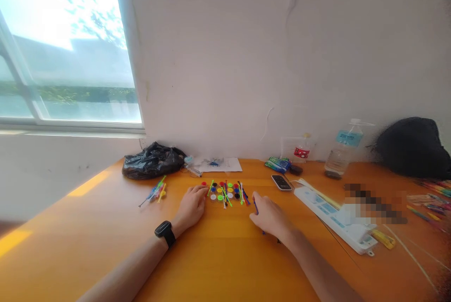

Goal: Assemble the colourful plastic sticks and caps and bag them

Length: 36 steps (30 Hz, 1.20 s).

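Small round discs [230, 190] in red, black, green, blue, yellow and white lie in rows on the wooden table. Thin coloured plastic sticks [225, 197] with knobbed ends lie across them. My left hand [193, 204], with a black watch on the wrist, rests flat at the left side of the rows, its fingertips beside a red disc [204, 183]. To the right of the rows, my right hand [269, 215] is closed around a blue plastic stick [256, 206]. Dark stick ends show below that hand; whether it holds them is unclear.
More sticks and discs [157, 192] lie in a pile at the left. Behind stand a black plastic bag [155, 160], paper [230, 165] and a blue-green packet [278, 164]. On the right are a phone-like device [281, 182], a power strip [331, 215] and bottles [343, 154].
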### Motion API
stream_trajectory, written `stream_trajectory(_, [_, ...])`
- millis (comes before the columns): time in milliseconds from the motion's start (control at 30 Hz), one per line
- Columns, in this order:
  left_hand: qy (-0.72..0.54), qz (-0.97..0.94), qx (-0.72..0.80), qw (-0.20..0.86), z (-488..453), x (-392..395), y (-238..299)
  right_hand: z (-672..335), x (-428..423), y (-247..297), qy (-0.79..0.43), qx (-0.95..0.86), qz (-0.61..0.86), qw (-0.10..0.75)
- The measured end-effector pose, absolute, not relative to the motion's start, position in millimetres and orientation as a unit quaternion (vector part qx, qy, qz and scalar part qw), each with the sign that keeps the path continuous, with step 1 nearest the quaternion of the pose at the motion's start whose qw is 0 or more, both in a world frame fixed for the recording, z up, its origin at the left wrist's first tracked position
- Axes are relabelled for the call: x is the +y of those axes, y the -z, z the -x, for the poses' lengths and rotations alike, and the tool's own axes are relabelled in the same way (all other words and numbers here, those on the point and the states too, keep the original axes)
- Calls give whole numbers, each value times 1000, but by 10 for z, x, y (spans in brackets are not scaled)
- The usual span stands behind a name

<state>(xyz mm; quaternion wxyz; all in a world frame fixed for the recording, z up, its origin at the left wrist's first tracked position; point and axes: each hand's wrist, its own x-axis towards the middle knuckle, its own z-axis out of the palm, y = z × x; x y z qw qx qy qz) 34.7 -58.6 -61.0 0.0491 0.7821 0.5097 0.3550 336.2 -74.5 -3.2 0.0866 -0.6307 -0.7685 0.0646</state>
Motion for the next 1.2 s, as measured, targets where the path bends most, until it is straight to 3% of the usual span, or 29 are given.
stream_trajectory(133, [-362, -771, 522, 44, -340, -555, 681, -3442, -716, 33, -17, -764, 644, 45])
stream_trajectory(367, [-418, -724, 544, 62, -274, -409, 830, -3413, -699, 21, 42, -775, 625, 76])
stream_trajectory(767, [-380, -726, 571, 47, -217, -454, 768, -3247, -785, 19, 48, -795, 592, 124])
stream_trajectory(1000, [-431, -705, 562, 40, -216, -427, 740, -3232, -773, 128, 35, -808, 570, 146])
stream_trajectory(1200, [-355, -754, 552, 21, -281, -502, 736, -3180, -809, 147, 29, -814, 561, 147])
